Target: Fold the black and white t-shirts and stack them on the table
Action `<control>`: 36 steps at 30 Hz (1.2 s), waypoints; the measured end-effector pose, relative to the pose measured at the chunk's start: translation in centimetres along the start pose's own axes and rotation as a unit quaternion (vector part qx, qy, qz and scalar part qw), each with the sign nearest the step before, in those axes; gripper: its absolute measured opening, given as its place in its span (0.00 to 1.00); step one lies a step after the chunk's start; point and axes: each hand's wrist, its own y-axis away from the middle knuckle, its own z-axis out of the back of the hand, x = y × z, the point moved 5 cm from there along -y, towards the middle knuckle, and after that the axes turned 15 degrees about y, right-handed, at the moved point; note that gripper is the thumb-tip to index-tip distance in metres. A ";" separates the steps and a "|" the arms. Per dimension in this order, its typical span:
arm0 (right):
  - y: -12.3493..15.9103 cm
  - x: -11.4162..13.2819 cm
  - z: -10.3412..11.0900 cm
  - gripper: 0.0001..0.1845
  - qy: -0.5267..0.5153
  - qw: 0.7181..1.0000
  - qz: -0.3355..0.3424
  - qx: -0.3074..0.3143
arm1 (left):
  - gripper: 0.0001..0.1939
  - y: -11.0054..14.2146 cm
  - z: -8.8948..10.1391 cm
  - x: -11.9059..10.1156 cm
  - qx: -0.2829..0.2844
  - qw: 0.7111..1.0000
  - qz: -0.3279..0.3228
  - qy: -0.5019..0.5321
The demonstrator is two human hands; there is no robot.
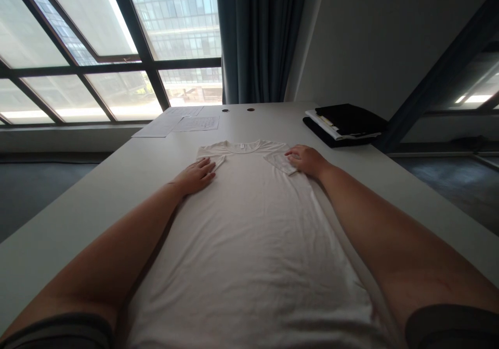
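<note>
A white T-shirt (249, 224) lies spread on the table, its neckline at the far end and its body running toward me. Both short sleeves are folded inward over the chest. My left hand (196, 176) rests flat on the shirt's left edge, just below the left sleeve, with its fingers stretched out. On the other side, my right hand (306, 160) lies over the outer part of the right sleeve (283, 162), fingers slightly bent and touching the cloth. Small wrinkles run across the lower body of the shirt.
The white table (105, 193) reaches to a blue curtain (259, 37) and windows. Printed paper sheets (197, 124) lie at the back left. A black folder (349, 120) with papers sits at the back right. Two round holes (250, 110) pierce the far tabletop.
</note>
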 end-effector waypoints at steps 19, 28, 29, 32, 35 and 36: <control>-0.4 3.8 -3.9 0.39 0.038 0.981 0.066 0.181 | 0.40 0.5 -0.7 0.2 0.079 0.997 0.016 -0.010; -0.6 3.9 -3.8 0.38 0.033 0.984 0.071 0.160 | 0.36 0.6 -0.3 0.3 0.058 0.998 0.000 -0.017; -0.7 4.0 -3.8 0.38 0.034 0.984 0.070 0.159 | 0.36 0.6 -0.3 0.3 0.057 0.998 0.000 -0.018; -0.8 4.1 -3.8 0.37 0.034 0.985 0.065 0.158 | 0.36 0.6 -0.1 0.3 0.051 0.998 0.005 -0.020; -0.7 4.1 -3.7 0.37 0.031 0.985 0.057 0.160 | 0.37 0.8 -0.1 0.5 0.035 0.999 0.014 -0.007; -0.6 4.1 -3.5 0.37 0.030 0.985 0.055 0.158 | 0.38 0.9 -0.1 0.6 0.025 0.999 0.021 0.005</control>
